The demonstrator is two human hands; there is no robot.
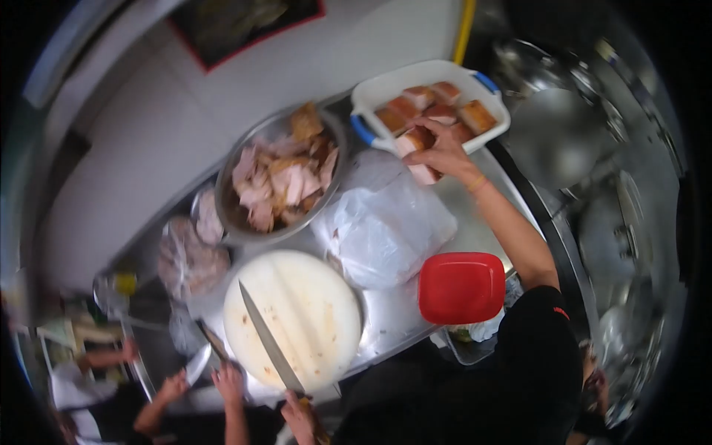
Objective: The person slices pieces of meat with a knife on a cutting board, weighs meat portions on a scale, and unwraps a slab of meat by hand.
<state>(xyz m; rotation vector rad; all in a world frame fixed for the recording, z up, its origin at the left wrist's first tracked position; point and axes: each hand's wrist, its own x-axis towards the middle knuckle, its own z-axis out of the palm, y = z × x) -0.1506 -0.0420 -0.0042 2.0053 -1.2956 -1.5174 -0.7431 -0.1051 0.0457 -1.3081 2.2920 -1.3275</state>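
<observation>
My right hand [443, 152] reaches over the near rim of a white tub [362, 96] with blue handles. Its fingers are closed around browned, fatty pork belly [424, 173], seemingly more than one chunk. More pork chunks [446, 93] lie in the tub. Low in the view, my left hand [297, 419] grips the handle of a long knife [265, 335]. The blade lies across a round white chopping board [326, 311] marked with small brown bits. A metal bowl [228, 222] beyond the board holds cut pieces of meat [285, 182].
A filled plastic bag [386, 233] and a red container [461, 288] sit right of the board. Bagged meat [191, 256] lies left. Another person's hands [228, 382] are close by at lower left, near a second knife [199, 363]. Metal pans [556, 137] stand far right.
</observation>
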